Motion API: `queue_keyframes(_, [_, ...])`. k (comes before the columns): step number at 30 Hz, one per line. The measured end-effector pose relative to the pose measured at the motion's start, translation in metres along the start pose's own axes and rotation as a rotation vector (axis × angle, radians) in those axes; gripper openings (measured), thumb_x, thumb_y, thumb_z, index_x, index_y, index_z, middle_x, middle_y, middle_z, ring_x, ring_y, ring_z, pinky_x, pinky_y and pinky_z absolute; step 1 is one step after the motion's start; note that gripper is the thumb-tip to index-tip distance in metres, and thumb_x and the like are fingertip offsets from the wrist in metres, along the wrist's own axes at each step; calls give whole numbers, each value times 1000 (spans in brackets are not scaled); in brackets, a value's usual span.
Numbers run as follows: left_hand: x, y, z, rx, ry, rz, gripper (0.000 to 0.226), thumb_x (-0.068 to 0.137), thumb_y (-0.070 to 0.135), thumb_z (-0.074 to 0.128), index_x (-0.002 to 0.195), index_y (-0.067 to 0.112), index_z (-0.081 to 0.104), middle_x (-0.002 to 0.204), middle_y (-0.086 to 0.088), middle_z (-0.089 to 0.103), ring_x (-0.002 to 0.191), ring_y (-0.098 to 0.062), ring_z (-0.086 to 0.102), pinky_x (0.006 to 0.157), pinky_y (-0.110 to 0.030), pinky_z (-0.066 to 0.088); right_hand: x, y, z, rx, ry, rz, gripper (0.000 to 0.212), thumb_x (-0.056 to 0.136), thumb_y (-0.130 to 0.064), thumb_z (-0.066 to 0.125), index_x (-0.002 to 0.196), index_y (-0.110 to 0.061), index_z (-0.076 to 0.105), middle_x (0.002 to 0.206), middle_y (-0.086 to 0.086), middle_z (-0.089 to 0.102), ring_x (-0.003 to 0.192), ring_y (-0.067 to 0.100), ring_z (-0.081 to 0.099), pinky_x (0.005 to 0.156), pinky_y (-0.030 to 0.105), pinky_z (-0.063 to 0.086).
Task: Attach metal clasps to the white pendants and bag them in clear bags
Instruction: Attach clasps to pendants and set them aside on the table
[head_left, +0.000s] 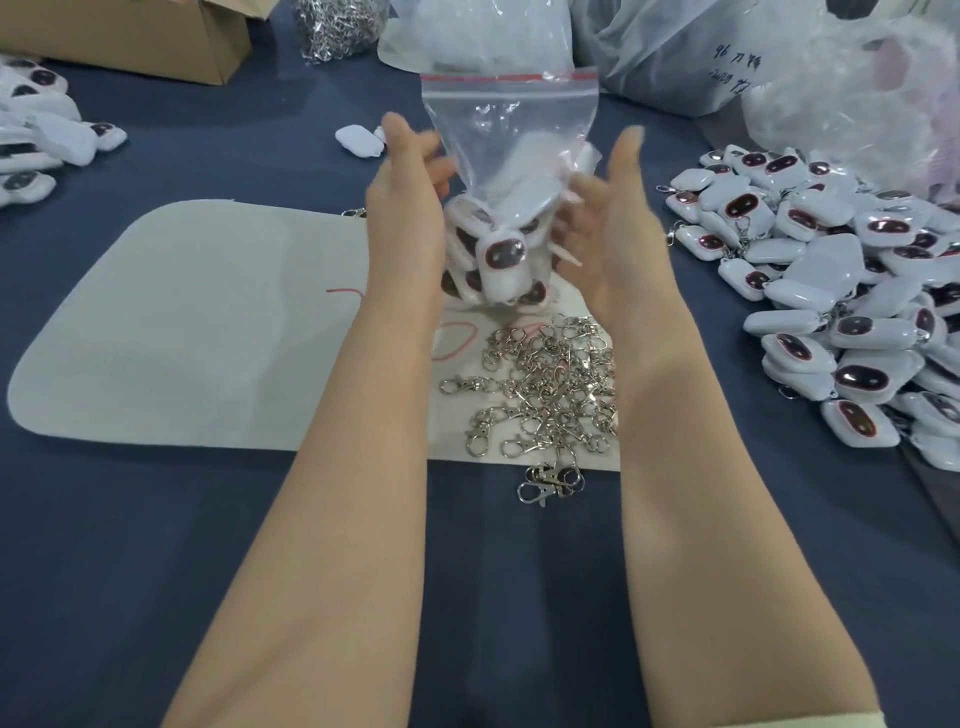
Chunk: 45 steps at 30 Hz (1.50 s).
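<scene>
A clear zip bag (511, 130) with a red seal strip stands upright in the air above the white mat (192, 332). Several white pendants (501, 260) with dark oval faces fill its bottom. My left hand (410, 176) holds the bag's left side at the narrowed middle; its fingers are blurred. From the right, my right hand (608, 208) holds the bag with fingers curled toward the pendants and the thumb pointing up. A pile of loose metal clasps (545, 389) lies on the mat just below the bag.
A big heap of white pendants (831, 291) lies at the right, more pendants (36, 130) at the far left. A cardboard box (156, 36), a mound of clasps (337, 23) and large plastic sacks (727, 52) line the back. One pendant (358, 139) lies alone.
</scene>
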<state>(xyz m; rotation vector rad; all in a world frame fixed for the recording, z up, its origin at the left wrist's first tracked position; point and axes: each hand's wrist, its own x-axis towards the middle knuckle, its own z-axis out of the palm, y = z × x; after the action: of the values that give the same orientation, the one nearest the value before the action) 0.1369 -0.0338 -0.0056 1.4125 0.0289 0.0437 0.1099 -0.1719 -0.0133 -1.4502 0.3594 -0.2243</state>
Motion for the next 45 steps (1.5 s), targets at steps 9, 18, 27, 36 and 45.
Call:
queue_keyframes(9, [4, -29, -2, 809, -55, -15, 55, 91, 47, 53, 127, 6, 48, 128, -10, 57, 120, -29, 51, 90, -30, 39, 3, 19, 14, -425, -9, -31, 37, 84, -23, 73, 113, -4, 60, 103, 8, 67, 92, 23, 66, 73, 34, 55])
queue_keyframes(18, [5, -22, -3, 207, -95, 55, 32, 85, 19, 70, 115, 20, 59, 107, 2, 66, 97, -13, 63, 86, -25, 53, 0, 12, 10, 153, -38, 184, 22, 84, -21, 73, 101, -6, 67, 80, 8, 72, 65, 23, 71, 53, 41, 58])
queue_keyframes(27, [1, -15, 0, -358, -271, -353, 59, 83, 58, 61, 120, 13, 61, 101, -9, 73, 87, -21, 70, 80, -38, 58, -4, -4, 22, 600, 31, -36, 46, 93, -10, 60, 136, 2, 47, 128, 24, 60, 111, 38, 63, 97, 53, 49])
queue_keyframes(36, [12, -22, -12, -395, -144, -400, 20, 81, 26, 73, 95, 18, 62, 64, 6, 69, 51, -5, 62, 48, -14, 45, -3, -3, -17, 591, 7, 180, 49, 92, -43, 57, 123, -7, 60, 116, 14, 67, 95, 27, 68, 79, 39, 58])
queue_keyframes(45, [24, -13, -11, -219, 28, -258, 22, 84, 20, 71, 96, 3, 63, 81, -7, 61, 71, -17, 61, 65, -23, 54, 0, 4, -1, 257, -8, 228, 43, 91, 8, 54, 133, 1, 47, 130, 21, 57, 96, 32, 66, 83, 48, 57])
